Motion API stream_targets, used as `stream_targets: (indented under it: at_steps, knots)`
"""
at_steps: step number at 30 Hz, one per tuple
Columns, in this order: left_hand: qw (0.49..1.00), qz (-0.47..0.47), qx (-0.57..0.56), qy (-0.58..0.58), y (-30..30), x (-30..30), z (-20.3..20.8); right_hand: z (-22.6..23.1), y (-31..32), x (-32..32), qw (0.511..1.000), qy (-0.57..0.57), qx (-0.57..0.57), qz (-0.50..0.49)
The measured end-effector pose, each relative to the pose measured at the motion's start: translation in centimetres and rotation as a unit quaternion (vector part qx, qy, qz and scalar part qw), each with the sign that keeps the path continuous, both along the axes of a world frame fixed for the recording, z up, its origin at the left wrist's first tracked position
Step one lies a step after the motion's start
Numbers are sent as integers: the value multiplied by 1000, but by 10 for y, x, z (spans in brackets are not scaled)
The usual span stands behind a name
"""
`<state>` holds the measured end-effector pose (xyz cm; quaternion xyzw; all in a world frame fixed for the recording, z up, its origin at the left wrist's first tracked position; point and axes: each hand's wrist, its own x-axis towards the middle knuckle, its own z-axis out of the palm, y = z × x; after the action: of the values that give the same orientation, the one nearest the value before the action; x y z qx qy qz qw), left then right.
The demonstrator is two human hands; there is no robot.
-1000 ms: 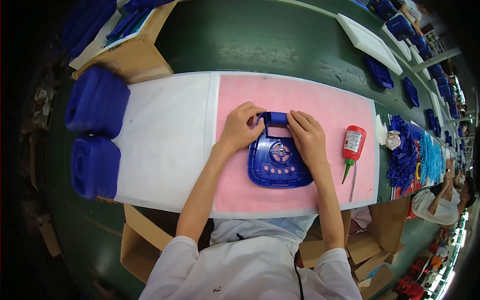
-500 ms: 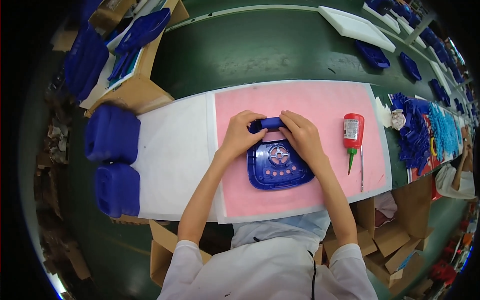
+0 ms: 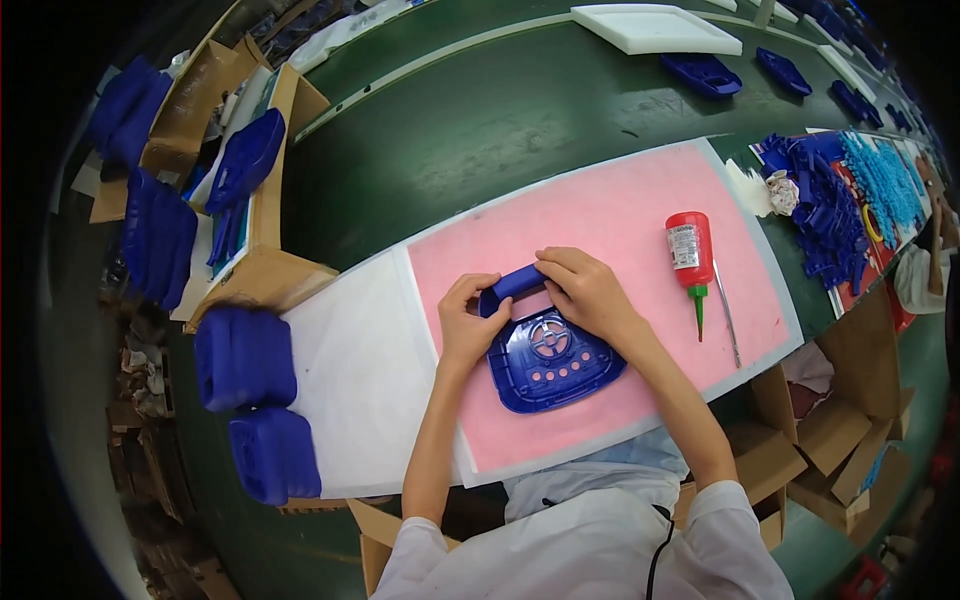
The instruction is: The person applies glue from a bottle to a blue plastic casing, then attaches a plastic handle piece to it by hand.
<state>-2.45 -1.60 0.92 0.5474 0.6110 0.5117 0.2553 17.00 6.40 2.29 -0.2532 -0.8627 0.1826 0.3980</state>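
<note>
A blue plastic shell (image 3: 560, 370) with a round cross-shaped opening and a row of small holes lies on the pink mat (image 3: 590, 215). Along its far edge runs a blue handle bar (image 3: 521, 282). My left hand (image 3: 470, 318) is closed round the left end of that handle, thumb on the near side. My right hand (image 3: 587, 290) grips the handle's right end, fingers over the top. To the right of the hands lie a red bottle (image 3: 690, 245) with a green nozzle and a thin metal rod (image 3: 727, 315).
Blue molded containers (image 3: 245, 358) stand at the mat's left end, beside a cardboard box (image 3: 265, 275). At the right are piles of small blue parts (image 3: 825, 205) and light-blue pieces (image 3: 885, 180). A white tray (image 3: 655, 30) and blue shells (image 3: 702, 75) lie across the green surface.
The whole view has turned, so the mat now slants up to the right. Both hands keep their hold on the handle, which appears more tilted.
</note>
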Motion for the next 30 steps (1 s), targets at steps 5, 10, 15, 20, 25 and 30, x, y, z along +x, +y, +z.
stream_targets:
  at_steps: [5,10,15,20,25,30]
  knots:
    - [1000,-6,-16,17,1,-1,-1,-1,1,1,999,-5,-33,-20]
    - [999,3,-33,6,-1,2,1,0,2,1,999,7,-38,-17]
    - [999,4,-32,1,-1,2,-2,1,3,0,999,9,-34,-10]
    - [998,-24,-50,-38,1,-2,-4,2,3,2,1000,-4,-27,-13]
    - [999,-27,-22,-36,1,-4,-6,3,1,3,999,-38,-18,-20]
    - [999,-20,-22,-40,1,-3,-9,2,0,4,998,-57,-6,-31]
